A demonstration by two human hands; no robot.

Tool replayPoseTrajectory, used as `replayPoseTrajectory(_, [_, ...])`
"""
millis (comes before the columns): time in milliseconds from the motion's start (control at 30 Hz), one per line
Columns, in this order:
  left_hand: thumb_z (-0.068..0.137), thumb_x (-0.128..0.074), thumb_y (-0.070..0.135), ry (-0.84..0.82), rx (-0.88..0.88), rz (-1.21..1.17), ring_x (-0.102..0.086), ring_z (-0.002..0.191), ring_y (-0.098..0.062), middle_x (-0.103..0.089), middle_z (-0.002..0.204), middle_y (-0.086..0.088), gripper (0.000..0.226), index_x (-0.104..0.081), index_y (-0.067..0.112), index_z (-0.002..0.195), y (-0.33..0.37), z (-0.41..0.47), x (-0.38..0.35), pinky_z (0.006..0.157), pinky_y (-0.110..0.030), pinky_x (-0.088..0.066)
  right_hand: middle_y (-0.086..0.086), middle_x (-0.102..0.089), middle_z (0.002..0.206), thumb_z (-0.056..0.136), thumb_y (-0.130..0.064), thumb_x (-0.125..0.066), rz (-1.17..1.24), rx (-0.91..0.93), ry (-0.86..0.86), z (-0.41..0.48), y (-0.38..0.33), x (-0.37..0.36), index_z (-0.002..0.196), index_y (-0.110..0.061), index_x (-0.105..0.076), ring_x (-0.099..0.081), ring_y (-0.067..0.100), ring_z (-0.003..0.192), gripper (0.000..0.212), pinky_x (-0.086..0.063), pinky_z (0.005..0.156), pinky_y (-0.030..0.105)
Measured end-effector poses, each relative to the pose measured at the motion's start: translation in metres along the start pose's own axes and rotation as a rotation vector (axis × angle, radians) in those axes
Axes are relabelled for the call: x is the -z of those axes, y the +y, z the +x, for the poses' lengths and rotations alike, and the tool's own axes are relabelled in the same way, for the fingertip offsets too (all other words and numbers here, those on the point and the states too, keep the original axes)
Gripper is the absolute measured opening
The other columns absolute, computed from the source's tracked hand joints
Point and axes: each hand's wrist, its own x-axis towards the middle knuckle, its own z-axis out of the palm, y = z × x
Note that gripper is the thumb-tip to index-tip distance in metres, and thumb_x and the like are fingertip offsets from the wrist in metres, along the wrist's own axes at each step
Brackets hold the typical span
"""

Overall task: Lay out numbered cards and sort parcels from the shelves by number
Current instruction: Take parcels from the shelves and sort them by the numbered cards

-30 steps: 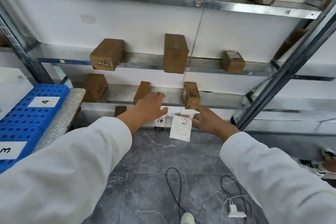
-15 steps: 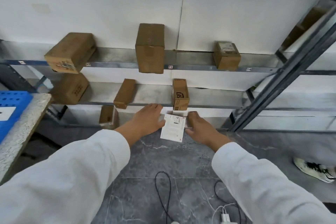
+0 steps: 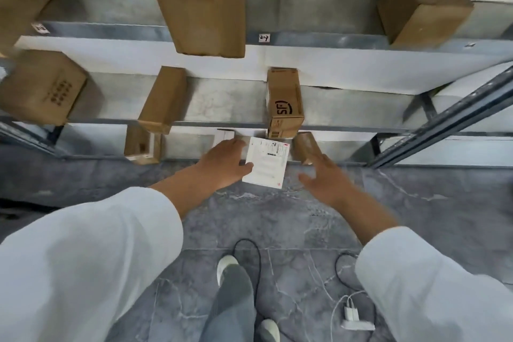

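Observation:
My left hand (image 3: pixel 222 165) grips the left edge of a flat white parcel (image 3: pixel 268 166) with a printed label, thumb across its face, low in front of the bottom shelf. My right hand (image 3: pixel 324 179) hovers just right of the parcel, fingers spread and holding nothing. Its fingertips are close to a small brown box (image 3: pixel 304 146) on the bottom shelf. A brown box with black lettering (image 3: pixel 284 103) stands on the shelf directly above the white parcel.
More brown parcels sit on the metal shelves: a slim one (image 3: pixel 163 100), a printed one (image 3: pixel 41 86), a tall one (image 3: pixel 205 0) and one at the upper right (image 3: pixel 422 3). A slanted shelf brace (image 3: pixel 444 116) runs on the right. Cables and a white charger (image 3: pixel 352 314) lie on the grey floor by my shoe (image 3: pixel 227 266).
The view has dropped and closed in on the lower shelves. My left hand has taken hold of the white parcel, and my right hand has let go of it and opened.

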Motion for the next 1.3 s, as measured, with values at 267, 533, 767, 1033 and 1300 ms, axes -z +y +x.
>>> replayPoseTrajectory(267, [0.093, -0.052, 0.037, -0.104, 0.096, -0.042, -0.050, 0.120, -0.029, -0.051, 0.133, -0.012, 0.052, -0.044, 0.007, 0.135, -0.076, 0.137, -0.093, 0.092, -0.035, -0.043, 0.009, -0.041, 0.143, 0.095, -0.039, -0.048, -0.270, -0.087, -0.228, 0.119, 0.058, -0.101, 0.142, -0.012, -0.034, -0.042, 0.028, 0.130, 0.056, -0.037, 0.107, 0.040])
replayPoseTrajectory(533, [0.093, -0.055, 0.037, -0.159, 0.240, -0.177, -0.056, 0.104, -0.027, -0.056, 0.124, -0.012, 0.049, -0.046, 0.008, 0.131, -0.130, 0.239, -0.215, 0.086, -0.037, -0.046, 0.010, -0.040, 0.146, 0.095, -0.032, -0.052, -0.081, -0.208, -0.204, 0.262, 0.126, -0.198, 0.145, -0.012, -0.033, -0.045, 0.028, 0.129, 0.057, -0.041, 0.104, 0.041])
replayPoseTrajectory(767, [0.096, -0.052, 0.039, -0.256, 0.245, -0.173, -0.050, 0.120, -0.024, -0.046, 0.141, -0.008, 0.061, -0.033, 0.010, 0.146, -0.169, 0.335, -0.341, 0.080, -0.025, -0.036, 0.016, -0.060, 0.120, 0.094, -0.037, -0.052, 0.047, -0.296, -0.169, 0.367, 0.220, -0.319, 0.137, -0.016, -0.047, -0.061, 0.029, 0.097, 0.047, -0.045, 0.079, 0.033])
replayPoseTrajectory(1033, [0.098, -0.045, 0.026, 0.071, 0.407, -0.608, -0.050, 0.070, -0.020, -0.053, 0.079, -0.006, 0.021, -0.056, 0.009, 0.093, -0.227, 0.419, -0.455, 0.058, -0.028, -0.038, 0.006, -0.062, 0.126, 0.081, -0.064, -0.058, 0.386, -0.373, -0.139, 0.444, 0.284, -0.405, 0.132, -0.011, -0.054, -0.060, 0.028, 0.112, 0.074, -0.046, 0.099, 0.037])
replayPoseTrajectory(1300, [0.098, -0.025, 0.059, 0.038, 0.457, -1.002, -0.027, 0.143, -0.021, -0.031, 0.155, 0.004, 0.059, -0.031, 0.030, 0.149, -0.213, 0.429, -0.493, 0.113, -0.037, -0.021, -0.005, -0.068, 0.119, 0.081, -0.045, -0.070, 1.085, -0.360, -0.041, 0.461, 0.294, -0.427, 0.119, -0.030, -0.060, -0.066, 0.016, 0.104, 0.042, -0.052, 0.084, 0.035])
